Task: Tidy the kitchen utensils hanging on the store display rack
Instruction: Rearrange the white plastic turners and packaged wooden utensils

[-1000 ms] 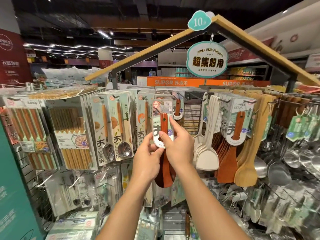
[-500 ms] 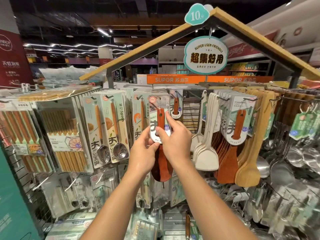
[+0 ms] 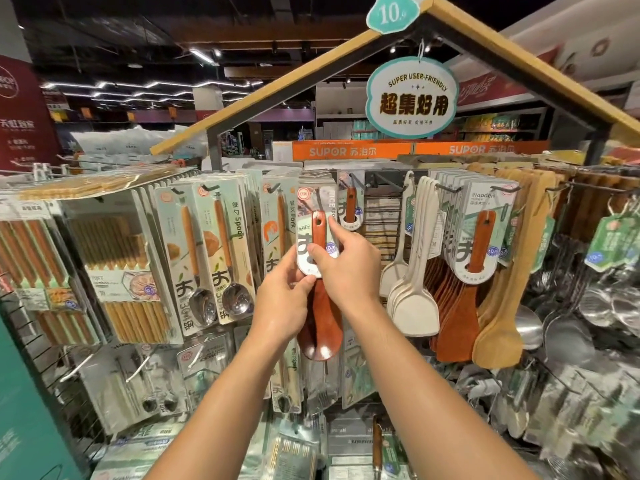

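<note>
A dark red wooden rice spoon (image 3: 320, 323) with a white card label hangs at the middle of the display rack (image 3: 381, 216). My right hand (image 3: 349, 268) pinches the card and the handle from the right, index finger up along the card's edge. My left hand (image 3: 280, 303) holds the card's lower left corner with thumb and fingers. The spoon's bowl hangs below both hands. Its handle top, with a hole, sits just under a metal hook; whether it is on the hook is unclear.
Packed spoons (image 3: 214, 258) and chopsticks (image 3: 121, 258) hang to the left. White spatulas (image 3: 412, 271), red-brown wooden turners (image 3: 474, 258) and pale wooden spatulas (image 3: 502, 299) hang to the right, steel ladles (image 3: 595, 306) beyond. More packs hang on the lower rows. A roof-shaped frame with a sign (image 3: 412, 93) stands above.
Both hands have lifted the rice spoon and its card slightly higher toward the hook. My view has come closer to the rack.
</note>
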